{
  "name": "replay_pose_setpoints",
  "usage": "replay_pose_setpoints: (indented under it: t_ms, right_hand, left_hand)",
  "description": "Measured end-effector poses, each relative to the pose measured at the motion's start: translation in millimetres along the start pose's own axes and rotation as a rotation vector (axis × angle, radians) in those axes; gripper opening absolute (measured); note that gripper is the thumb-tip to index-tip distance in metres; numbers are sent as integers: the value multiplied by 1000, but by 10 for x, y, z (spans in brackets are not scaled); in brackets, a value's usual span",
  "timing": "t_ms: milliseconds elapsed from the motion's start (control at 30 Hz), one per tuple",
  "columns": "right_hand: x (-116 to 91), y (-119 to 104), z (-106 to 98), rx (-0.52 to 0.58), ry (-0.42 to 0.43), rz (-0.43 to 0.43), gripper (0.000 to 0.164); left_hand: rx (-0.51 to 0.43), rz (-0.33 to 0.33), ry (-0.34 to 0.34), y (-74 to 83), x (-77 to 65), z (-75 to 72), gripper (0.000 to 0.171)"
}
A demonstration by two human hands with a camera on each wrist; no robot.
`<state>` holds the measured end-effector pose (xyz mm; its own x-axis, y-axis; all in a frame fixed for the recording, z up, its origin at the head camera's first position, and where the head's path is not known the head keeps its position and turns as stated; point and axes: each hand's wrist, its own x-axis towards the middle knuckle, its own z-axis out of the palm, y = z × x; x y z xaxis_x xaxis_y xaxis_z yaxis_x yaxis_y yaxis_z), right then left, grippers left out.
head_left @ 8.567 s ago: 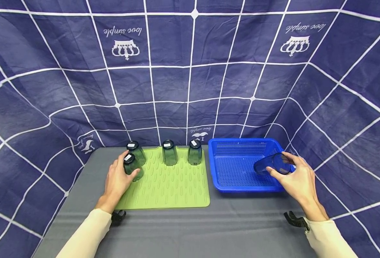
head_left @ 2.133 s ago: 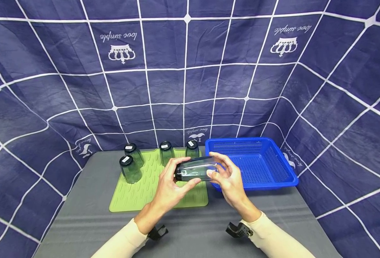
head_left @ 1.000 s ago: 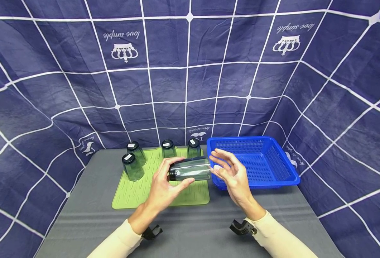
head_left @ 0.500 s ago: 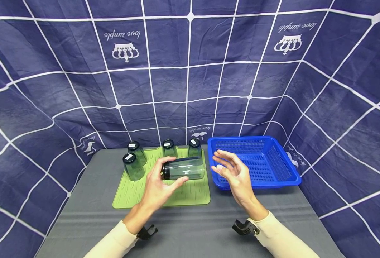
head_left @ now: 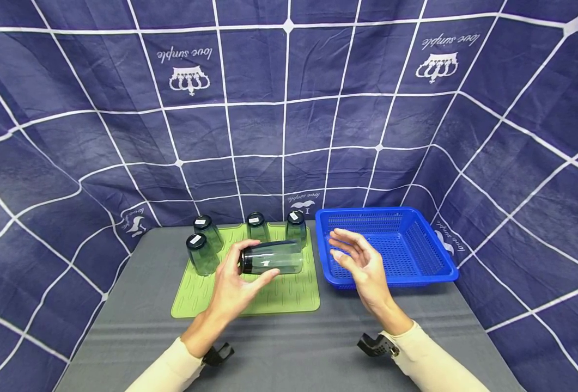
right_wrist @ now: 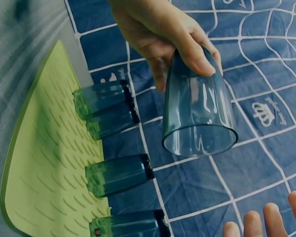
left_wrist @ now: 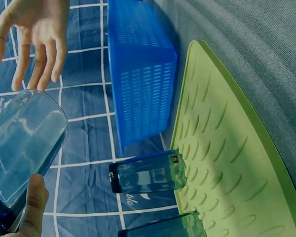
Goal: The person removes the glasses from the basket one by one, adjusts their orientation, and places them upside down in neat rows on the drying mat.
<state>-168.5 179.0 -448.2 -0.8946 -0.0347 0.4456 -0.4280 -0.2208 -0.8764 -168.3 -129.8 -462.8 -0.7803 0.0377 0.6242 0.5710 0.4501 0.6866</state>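
My left hand (head_left: 232, 283) grips a smoky green drinking glass (head_left: 276, 257) by its dark base end, thumb on the near side and fingers on the far side. The glass lies sideways above the mat, its mouth facing right, as the right wrist view also shows. My right hand (head_left: 364, 267) holds nothing; its fingers are relaxed, in front of the basket's left part and apart from the glass. Several matching glasses stand upside down on the green drying mat (head_left: 205, 299): two at the left, such as the front one (head_left: 203, 258), and two along the back edge.
A blue perforated plastic basket (head_left: 452, 270) stands right of the mat, with nothing seen inside. Grey cloth (head_left: 289, 348) covers the table. A dark blue curtain (head_left: 249, 136) with white lines hangs behind and at both sides.
The glass came out of the basket in my right hand and passed to my left hand. My right hand has let go; the left has carried the glass leftward over the mat.
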Motion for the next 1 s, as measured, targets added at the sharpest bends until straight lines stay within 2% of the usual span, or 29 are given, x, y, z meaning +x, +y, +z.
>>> replay_pose_setpoints:
  t_ms: [333,567,867,1000]
  right_hand:
    - [-11,-18,-96,-99,21,19,52]
    - [-10,4,-161,-119,29,2,51]
    - [1,54,-244,-136,51,-6,53]
    - [6,41,-275,-171,58,0,54]
  left_hand:
    - [8,-36,16,-56,0,-48,74]
    - [70,-30,46,-122,8,-64,74]
    - [99,-15,60,-202,18,-75,74]
    - [121,-29,62,-220,23,-71,74]
